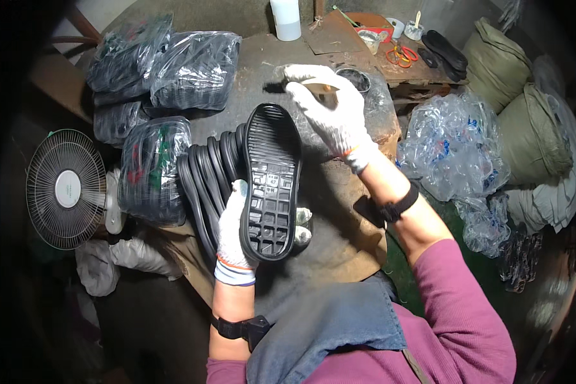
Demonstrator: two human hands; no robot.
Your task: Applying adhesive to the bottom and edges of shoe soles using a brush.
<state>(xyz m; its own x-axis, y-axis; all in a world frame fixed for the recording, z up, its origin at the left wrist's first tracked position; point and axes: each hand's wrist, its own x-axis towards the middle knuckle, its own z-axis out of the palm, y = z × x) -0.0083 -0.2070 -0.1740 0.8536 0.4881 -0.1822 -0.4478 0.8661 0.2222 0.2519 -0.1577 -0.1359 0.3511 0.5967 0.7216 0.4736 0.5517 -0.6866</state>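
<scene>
My left hand [232, 224], in a white knit glove, holds a black shoe sole [272, 182] upright, its ribbed and gridded side facing me. The fingers wrap round behind it and show at its right edge. To its left, several more black soles [214, 163] stand in a leaning row on the table. My right hand [333, 115], also gloved, is raised beyond the sole, thumb and fingers closed round what looks like a brush [320, 82]. Its pale handle shows between them, and a dark tip lies by the fingertips. An open round tin [354, 79] stands just beyond this hand.
Plastic-wrapped black bundles [195, 70] are stacked at the left, near a fan [67, 189]. A pale plastic container [287, 19] stands at the back. Orange-handled scissors [401, 55] and dark soles [445, 52] lie on a side surface. Clear plastic bags [454, 144] and green sacks [534, 134] fill the right.
</scene>
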